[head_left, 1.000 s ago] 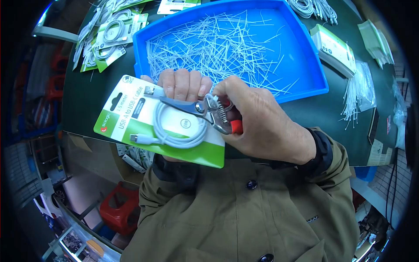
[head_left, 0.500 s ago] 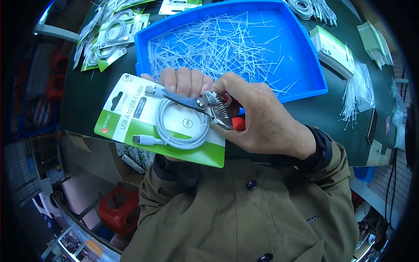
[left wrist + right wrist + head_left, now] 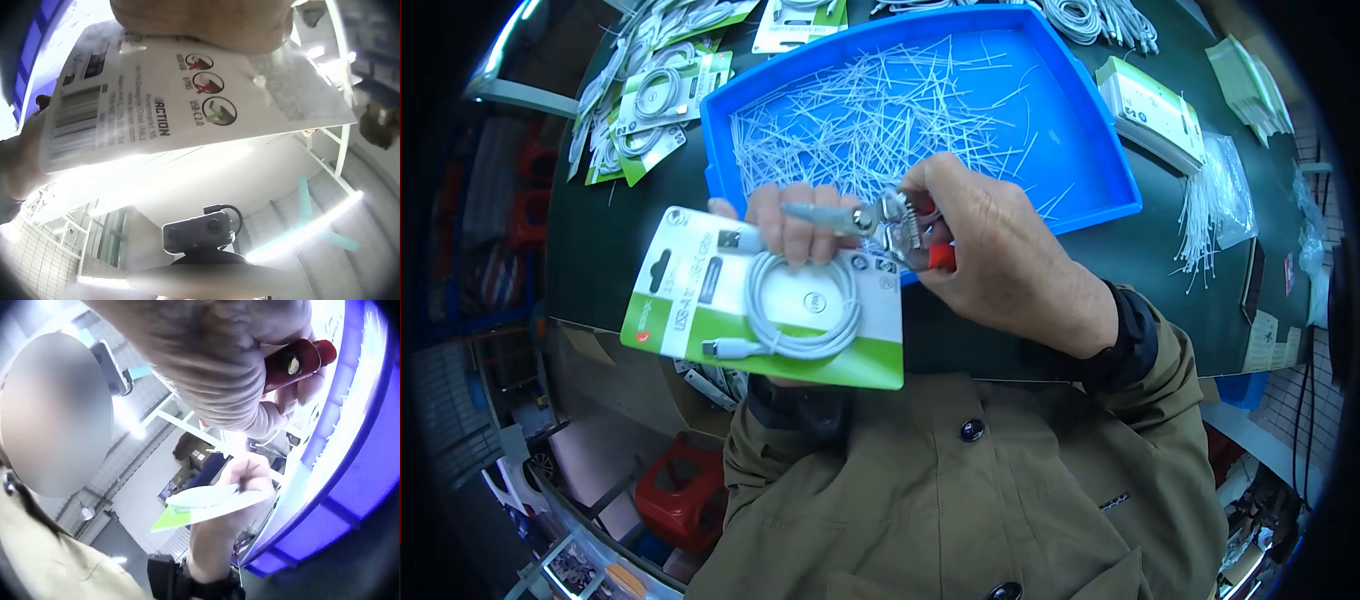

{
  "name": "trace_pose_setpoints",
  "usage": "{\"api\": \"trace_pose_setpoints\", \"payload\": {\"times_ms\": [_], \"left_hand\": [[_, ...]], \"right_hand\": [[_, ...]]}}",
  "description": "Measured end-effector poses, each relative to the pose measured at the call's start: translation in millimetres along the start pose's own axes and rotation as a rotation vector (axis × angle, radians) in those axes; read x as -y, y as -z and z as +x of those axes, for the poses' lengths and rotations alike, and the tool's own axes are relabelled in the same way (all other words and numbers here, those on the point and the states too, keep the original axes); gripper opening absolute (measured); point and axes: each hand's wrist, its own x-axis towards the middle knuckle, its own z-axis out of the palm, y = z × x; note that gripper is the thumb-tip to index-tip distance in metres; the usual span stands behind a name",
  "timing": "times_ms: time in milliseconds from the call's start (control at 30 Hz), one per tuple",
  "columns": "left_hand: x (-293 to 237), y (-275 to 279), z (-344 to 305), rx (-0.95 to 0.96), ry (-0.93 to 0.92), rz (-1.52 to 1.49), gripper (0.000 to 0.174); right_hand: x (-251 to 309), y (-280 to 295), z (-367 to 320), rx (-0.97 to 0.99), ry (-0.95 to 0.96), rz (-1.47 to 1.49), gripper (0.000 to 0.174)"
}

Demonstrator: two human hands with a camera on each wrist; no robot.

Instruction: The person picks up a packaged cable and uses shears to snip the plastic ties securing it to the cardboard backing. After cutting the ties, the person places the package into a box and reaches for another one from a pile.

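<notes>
In the head view my left hand (image 3: 795, 222) holds a white and green cardboard package card (image 3: 870, 368) by its upper edge, fingers folded over the front. A coiled white USB cable (image 3: 810, 349) is fastened flat on the card by thin ties. My right hand (image 3: 1010, 250) grips spring-loaded cutting pliers (image 3: 870, 218) with red handles, the metal blades pointing left in front of my left fingers. In the left wrist view the card's printed back (image 3: 156, 94) shows, with a short white tie end (image 3: 259, 81) sticking out. The right wrist view shows a red handle (image 3: 287, 370) in my palm.
Behind my hands sits a blue tray (image 3: 1090, 190) of loose white ties. Carded cables (image 3: 660, 95) pile up at the left, a stack of cards (image 3: 1150, 115) stands right of the tray, and more ties (image 3: 1197, 235) lie beside a plastic bag (image 3: 1232, 190).
The pliers have moved up and left off the cable coil to in front of my left fingers. The card has tipped and sunk slightly, and my left fingers reach further down its front.
</notes>
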Motion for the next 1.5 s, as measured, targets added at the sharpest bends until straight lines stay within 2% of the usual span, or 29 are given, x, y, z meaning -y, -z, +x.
{"api": "trace_pose_setpoints", "payload": {"times_ms": [67,100,133,233,333,433,533,600,700,767,800,900,1000,1100,1167,1267,1300,1400,1467,1500], "left_hand": [[-18,18,-1,0.133,-0.005,-0.059,0.061],[-26,18,-3,0.138,-0.030,-0.039,0.060],[-34,17,-4,0.144,-0.055,-0.020,0.059],[-67,19,-20,0.108,-0.113,0.056,0.055],[-98,32,-41,0.117,-0.179,0.114,0.054],[-128,43,-62,0.146,-0.243,0.185,0.056],[-141,45,-65,0.242,-0.195,0.084,0.050],[-139,50,-54,0.324,-0.169,0.029,0.052],[-116,35,-41,0.281,-0.150,-0.042,0.052],[-93,21,-31,0.247,-0.142,-0.064,0.052],[-85,20,-26,0.267,-0.127,-0.093,0.052],[-64,16,-11,0.311,-0.071,-0.195,0.053],[-46,10,-5,0.317,-0.037,-0.305,0.053],[-42,3,-8,0.235,0.015,-0.354,0.054],[-52,-3,-14,0.182,0.013,-0.318,0.055],[-105,24,-39,0.180,-0.034,-0.044,0.058],[-125,30,-57,0.149,-0.087,0.055,0.059],[-187,54,-125,-0.119,-0.330,0.402,0.058],[-234,89,-176,-0.536,-0.551,0.702,0.059],[-248,96,-190,-0.818,-0.689,0.866,0.060]], "right_hand": [[-11,9,5,-0.065,-0.071,0.012,0.045],[-15,15,7,-0.099,-0.105,0.014,0.043],[-9,28,11,-0.045,-0.218,0.058,0.035],[-16,35,14,-0.049,-0.274,0.217,0.028],[-13,44,17,0.041,-0.369,0.334,0.025],[-10,45,18,0.008,-0.397,0.460,0.028],[-13,42,19,0.020,-0.378,0.424,0.030],[-19,37,19,-0.035,-0.307,0.320,0.028],[-28,21,16,-0.196,-0.192,0.133,0.032],[-28,19,14,-0.213,-0.141,-0.120,0.038],[-26,20,13,-0.181,-0.195,-0.062,0.037],[-26,21,12,-0.179,-0.126,-0.019,0.034],[-21,25,13,-0.134,-0.189,0.066,0.029],[-16,25,12,-0.124,-0.200,0.133,0.025],[-15,27,13,-0.114,-0.231,0.149,0.025],[-18,34,14,-0.080,-0.262,0.127,0.032],[-15,37,16,-0.055,-0.290,0.159,0.034],[-13,43,22,-0.035,-0.329,0.221,0.042],[-13,42,22,-0.012,-0.374,0.244,0.050],[-14,41,23,-0.007,-0.374,0.238,0.051]]}}
